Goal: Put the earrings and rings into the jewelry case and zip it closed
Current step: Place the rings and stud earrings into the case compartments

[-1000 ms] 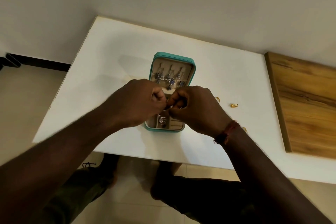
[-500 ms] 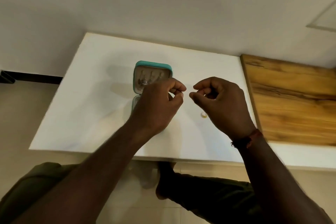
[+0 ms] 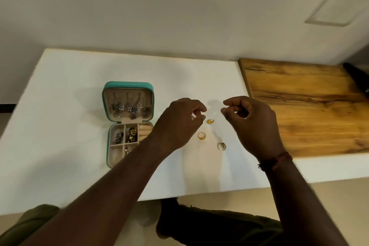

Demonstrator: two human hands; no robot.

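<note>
Currently the jewelry case [image 3: 127,84] lies open at the left of the white worktop [image 3: 69,106]. Its lid is tipped back with hanging earrings [image 3: 127,108] on the inside, and more pieces sit in the tray compartments [image 3: 131,135]. Three gold rings remain outside it, between the two hands: far ring [image 3: 210,121], middle ring [image 3: 201,136], near ring [image 3: 221,146]. They are near each other but not touching.

Risks, as judged:
- The left forearm passes over the near right corner of the case. A careless pull back could catch the tray and shift it, or tip the lid forward onto the hanging earrings.
- The rings are small and round. A fingertip landing off-centre could flick one away, and the near ring is the closest to the front edge.
- A dangling earring left across the rim could snag the zip when the case is closed.

Grip:
- Left hand [image 3: 179,124]: hovers just beside the far ring, fingers curled to the thumb. A small silvery piece [image 3: 192,118] shows pinched there. If that grip loosens over the bare worktop, the piece could bounce away.
- Right hand [image 3: 253,126]: above the worktop, beside the wooden board [image 3: 299,106]. The fingers are curled, with thumb and forefinger nearly meeting. I cannot tell whether anything is between them, as it would be too small to see in this view.
</note>
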